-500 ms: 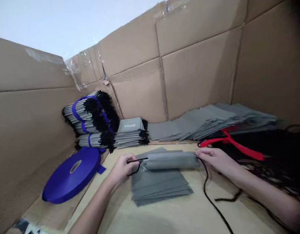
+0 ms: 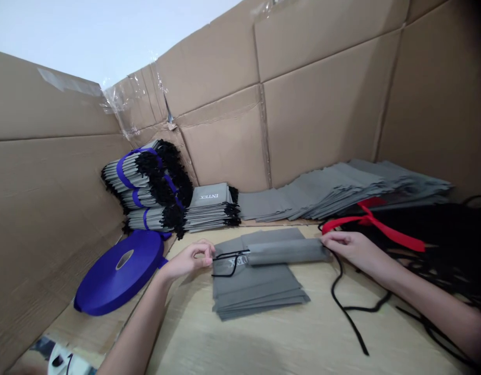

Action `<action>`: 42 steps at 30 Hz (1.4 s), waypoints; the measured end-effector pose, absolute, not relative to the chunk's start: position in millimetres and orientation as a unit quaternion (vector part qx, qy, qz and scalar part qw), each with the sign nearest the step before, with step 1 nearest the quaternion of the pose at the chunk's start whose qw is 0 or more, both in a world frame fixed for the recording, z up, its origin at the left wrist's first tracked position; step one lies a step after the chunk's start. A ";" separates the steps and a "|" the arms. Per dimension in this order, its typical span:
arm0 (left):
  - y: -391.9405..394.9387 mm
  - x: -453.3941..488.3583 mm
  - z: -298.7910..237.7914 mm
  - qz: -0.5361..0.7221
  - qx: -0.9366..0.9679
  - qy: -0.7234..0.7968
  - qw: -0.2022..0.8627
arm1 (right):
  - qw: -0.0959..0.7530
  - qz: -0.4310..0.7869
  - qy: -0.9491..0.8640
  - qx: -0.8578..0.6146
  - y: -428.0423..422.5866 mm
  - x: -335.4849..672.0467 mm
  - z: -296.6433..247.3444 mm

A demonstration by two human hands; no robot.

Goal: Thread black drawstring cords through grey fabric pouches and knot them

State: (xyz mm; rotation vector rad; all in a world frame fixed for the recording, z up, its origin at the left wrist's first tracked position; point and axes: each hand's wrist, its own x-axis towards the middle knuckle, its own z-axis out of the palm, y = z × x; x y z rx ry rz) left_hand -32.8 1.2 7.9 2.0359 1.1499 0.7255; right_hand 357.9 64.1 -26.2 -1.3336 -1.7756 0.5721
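INTEX — printed in white on a stacked grey bag [image 2: 209, 197].

Tall cardboard walls [image 2: 322, 114], joined with clear tape at the corner, rise around a pale wooden table [image 2: 271, 344]. Bundles of grey bags [image 2: 135, 177] with black cords, tied with blue strap, are piled in the corner beside a stack of bags [image 2: 209, 211] printed INTEX. A fanned row of grey bags [image 2: 330, 190] lies along the back wall. A red ribbon [image 2: 375, 224] lies across a heap of black cords [image 2: 431, 245], and a roll of blue strap [image 2: 119, 273] leans near the left wall.
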 end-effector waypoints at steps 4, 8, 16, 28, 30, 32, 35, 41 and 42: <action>5.7 -36.0 0.2 0.280 0.738 0.441 0.426 | 0.387 0.266 -0.709 -0.526 65.5 359.2 -26.9; 4.8 -32.5 -2.1 0.266 0.722 0.459 0.444 | 0.388 0.277 -0.708 -0.521 64.9 359.4 -28.3; 7.1 -19.4 -10.6 0.323 0.727 0.521 0.309 | 0.376 0.277 -0.721 -0.512 65.5 358.8 -29.8; -3.3 4.4 -7.7 0.333 0.800 0.486 0.115 | 0.390 0.278 -0.720 -0.502 65.5 360.5 -30.9; -6.7 10.2 -6.6 0.332 0.799 0.490 0.101 | 0.395 0.277 -0.718 -0.502 65.3 359.8 -31.1; -9.1 15.6 -7.2 0.321 0.803 0.495 0.085 | 0.397 0.278 -0.719 -0.498 64.0 358.4 -30.1; -10.2 22.8 -11.4 0.320 0.803 0.496 0.085 | 0.399 0.288 -0.719 -0.491 60.4 355.4 -27.1; -9.3 29.0 -17.4 0.365 0.772 0.488 0.180 | 0.407 0.292 -0.714 -0.489 58.9 354.6 -25.6; -9.4 28.6 -16.6 0.373 0.766 0.488 0.191 | 0.408 0.291 -0.714 -0.490 59.7 355.4 -26.0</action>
